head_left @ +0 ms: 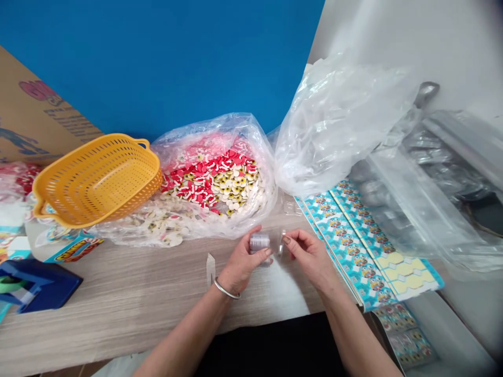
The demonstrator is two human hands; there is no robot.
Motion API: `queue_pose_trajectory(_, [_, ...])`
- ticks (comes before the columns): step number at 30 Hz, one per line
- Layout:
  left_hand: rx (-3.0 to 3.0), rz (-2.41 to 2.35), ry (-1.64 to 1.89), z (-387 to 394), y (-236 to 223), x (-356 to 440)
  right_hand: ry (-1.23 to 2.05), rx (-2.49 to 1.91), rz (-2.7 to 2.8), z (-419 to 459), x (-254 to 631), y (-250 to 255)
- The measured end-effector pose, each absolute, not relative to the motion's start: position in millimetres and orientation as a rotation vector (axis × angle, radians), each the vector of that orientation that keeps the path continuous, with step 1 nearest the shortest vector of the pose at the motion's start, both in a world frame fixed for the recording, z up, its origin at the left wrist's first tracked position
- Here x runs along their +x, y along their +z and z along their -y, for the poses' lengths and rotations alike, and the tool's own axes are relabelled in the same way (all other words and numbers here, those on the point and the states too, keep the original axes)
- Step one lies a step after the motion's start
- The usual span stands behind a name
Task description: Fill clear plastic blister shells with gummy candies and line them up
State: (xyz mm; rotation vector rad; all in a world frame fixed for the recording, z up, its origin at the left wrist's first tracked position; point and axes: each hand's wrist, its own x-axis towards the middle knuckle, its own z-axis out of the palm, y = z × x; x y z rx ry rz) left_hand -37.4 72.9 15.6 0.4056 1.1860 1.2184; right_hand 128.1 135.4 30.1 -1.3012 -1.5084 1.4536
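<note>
My left hand [248, 256], with a silver bangle at its wrist, is closed around a small stack of clear plastic pieces [259, 242], whose exact kind I cannot make out. Just to the right, my right hand [304, 251] pinches a small clear plastic piece [281, 243] between thumb and fingers. Both hands are above the wood-grain table. Beyond them lies a clear plastic bag [265, 193] full of red-and-white and eye-like flat pieces [233, 186]. A pale paper strip [211, 269] lies beside the left wrist.
A yellow basket [98, 180] stands back left, near a cardboard box [43, 115]. At far left is a blue tape dispenser [47, 285]. Printed sticker sheets [349, 230] lie on the right, with a white plastic bag [326, 125] behind and clear plastic packaging [424, 193] beside them.
</note>
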Motion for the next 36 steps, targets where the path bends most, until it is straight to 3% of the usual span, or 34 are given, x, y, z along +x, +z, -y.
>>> queue_pose_trajectory(4, [0.418, -1.194, 1.180, -72, 17, -36, 1.069, -1.466, 1.510, -138, 132, 33])
queue_pose_trajectory(11, [0.510, -1.233, 1.193, -70, 12, -34, 1.603, -1.179, 1.646, -122, 118, 32])
queue_pose_trajectory(17, [0.424, -1.180, 1.220, -71, 14, -37, 1.546, -1.252, 1.604, -130, 125, 34])
queue_pose_trajectory(22, [0.427, -1.185, 1.180, -72, 16, -36, 1.177, -1.448, 1.519, -138, 130, 35])
queue_pose_trajectory(28, [0.531, -1.206, 1.197, -70, 13, -34, 1.615, -1.199, 1.628, -126, 118, 35])
queue_pose_trajectory(36, [0.385, -1.177, 1.240, -71, 16, -37, 1.608, -1.254, 1.508, -135, 128, 31])
